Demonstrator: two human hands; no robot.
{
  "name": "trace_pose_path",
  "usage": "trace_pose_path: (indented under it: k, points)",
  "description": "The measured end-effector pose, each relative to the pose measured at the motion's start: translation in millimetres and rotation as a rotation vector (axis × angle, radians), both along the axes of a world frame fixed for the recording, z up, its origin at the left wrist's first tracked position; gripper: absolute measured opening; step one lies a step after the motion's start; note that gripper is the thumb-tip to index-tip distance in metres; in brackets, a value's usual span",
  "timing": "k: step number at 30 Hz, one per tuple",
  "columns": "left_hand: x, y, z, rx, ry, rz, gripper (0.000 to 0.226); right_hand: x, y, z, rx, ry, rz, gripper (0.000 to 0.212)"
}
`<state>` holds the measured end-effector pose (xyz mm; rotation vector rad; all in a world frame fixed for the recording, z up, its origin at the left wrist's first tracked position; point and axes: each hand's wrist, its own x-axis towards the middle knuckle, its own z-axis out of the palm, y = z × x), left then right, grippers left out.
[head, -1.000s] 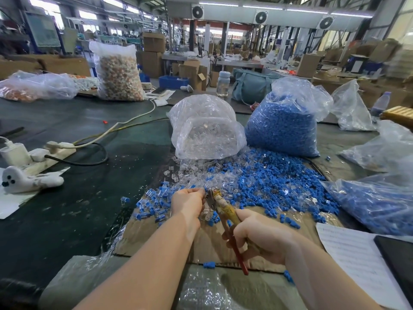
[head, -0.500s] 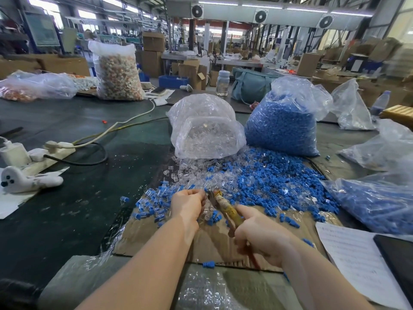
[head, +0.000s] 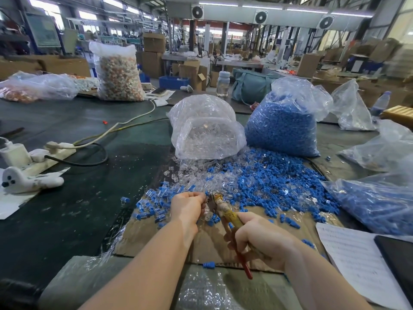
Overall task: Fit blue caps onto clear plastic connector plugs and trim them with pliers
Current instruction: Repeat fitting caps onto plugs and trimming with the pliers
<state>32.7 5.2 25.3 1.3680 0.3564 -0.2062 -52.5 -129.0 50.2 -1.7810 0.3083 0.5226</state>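
Over the near cardboard, the left hand (head: 187,206) pinches a capped plug at the pliers (head: 220,205), gripped by the right hand (head: 261,239); steadying the plug should keep the trim clean.

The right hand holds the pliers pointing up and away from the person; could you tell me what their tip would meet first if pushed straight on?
Probably the left hand: the pliers in the right hand already end at its fingertips, which pinch something too small to identify.
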Motion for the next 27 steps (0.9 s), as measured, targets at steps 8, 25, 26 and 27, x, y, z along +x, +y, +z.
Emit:
trace_pose_path:
  k: [8,25,26,27]
  points:
    - [-5.0,-4.0,2.4,-0.016,-0.001,-0.017,0.009,-1.6,4.1,2.6,0.007,-0.022,0.01,0.033]
    - [-8.0,-5.2,5.1,-0.013,0.007,-0.009,0.009,-6.4,7.4,4.2,-0.24,-0.068,0.053,0.029]
    - [-7.6,-5.6,4.7,-0.02,0.014,-0.01,0.009,-6.5,6.9,3.0,-0.232,-0.068,0.046,0.033]
    - [-7.6,-5.6,4.3,-0.029,0.021,-0.011,0.009,-6.8,7.0,2.6,-0.215,-0.07,0.033,0.036]
